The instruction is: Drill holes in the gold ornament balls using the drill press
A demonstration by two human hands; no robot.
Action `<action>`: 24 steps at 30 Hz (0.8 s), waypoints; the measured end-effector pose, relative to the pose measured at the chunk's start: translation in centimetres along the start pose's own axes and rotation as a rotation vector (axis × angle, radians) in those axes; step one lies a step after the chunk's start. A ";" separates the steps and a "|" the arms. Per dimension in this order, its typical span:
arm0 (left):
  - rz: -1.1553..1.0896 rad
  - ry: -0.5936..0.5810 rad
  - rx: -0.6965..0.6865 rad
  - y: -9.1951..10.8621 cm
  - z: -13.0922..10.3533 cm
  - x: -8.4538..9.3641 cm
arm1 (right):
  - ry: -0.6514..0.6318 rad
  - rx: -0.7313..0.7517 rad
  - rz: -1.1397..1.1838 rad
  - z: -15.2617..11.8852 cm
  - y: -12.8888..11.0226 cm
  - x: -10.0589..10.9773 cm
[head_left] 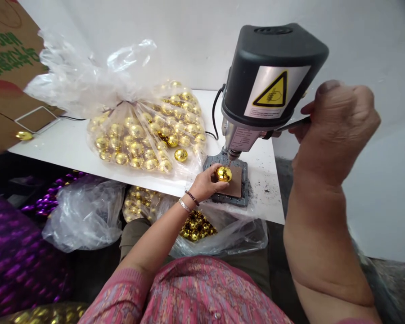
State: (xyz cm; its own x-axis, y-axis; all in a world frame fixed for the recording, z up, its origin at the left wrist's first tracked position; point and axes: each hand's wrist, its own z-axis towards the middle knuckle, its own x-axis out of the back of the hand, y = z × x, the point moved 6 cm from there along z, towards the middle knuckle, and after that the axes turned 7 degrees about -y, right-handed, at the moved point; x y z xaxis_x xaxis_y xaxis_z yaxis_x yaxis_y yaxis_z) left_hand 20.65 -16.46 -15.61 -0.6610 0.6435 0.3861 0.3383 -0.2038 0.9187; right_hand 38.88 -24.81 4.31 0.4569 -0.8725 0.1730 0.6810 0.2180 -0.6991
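My left hand (206, 182) pinches a shiny gold ball (224, 174) between thumb and fingers, over a brown board (235, 183) on the base of a bench drill press (268, 76). The drill's thin bit (230, 163) points down at the top of the ball; whether it touches I cannot tell. At the right, my right hand (339, 121) is closed around the press's feed lever (294, 124). Part of the lever is hidden by the fingers. A loose gold ball (181, 155) lies left of the press, by a large bag.
A tied clear bag of gold balls (135, 135) covers much of the white table (64, 146). An open plastic bag (239, 236) with gold balls is below the front edge. Purple balls in bags (16, 252) and a cardboard box (13, 67) stand left. Dark shavings surround the base.
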 end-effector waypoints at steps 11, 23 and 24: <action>0.021 -0.150 0.065 -1.8 -4.4 8.4 | 0.087 -0.111 0.160 -0.2 0.0 -0.2; 0.732 0.178 0.332 -3.4 4.3 13.0 | 0.013 -0.160 0.073 -0.8 0.1 0.3; 0.761 0.162 0.336 -3.3 4.3 12.6 | 0.012 -0.157 0.073 -0.9 0.1 0.3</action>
State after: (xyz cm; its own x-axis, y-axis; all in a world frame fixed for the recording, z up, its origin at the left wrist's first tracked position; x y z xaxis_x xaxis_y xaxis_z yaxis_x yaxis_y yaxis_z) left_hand 14.06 -4.54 -14.18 -0.2517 0.3009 0.9198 0.8939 -0.2920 0.3402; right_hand 38.56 -25.41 3.66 0.4947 -0.8621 0.1098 0.5479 0.2113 -0.8094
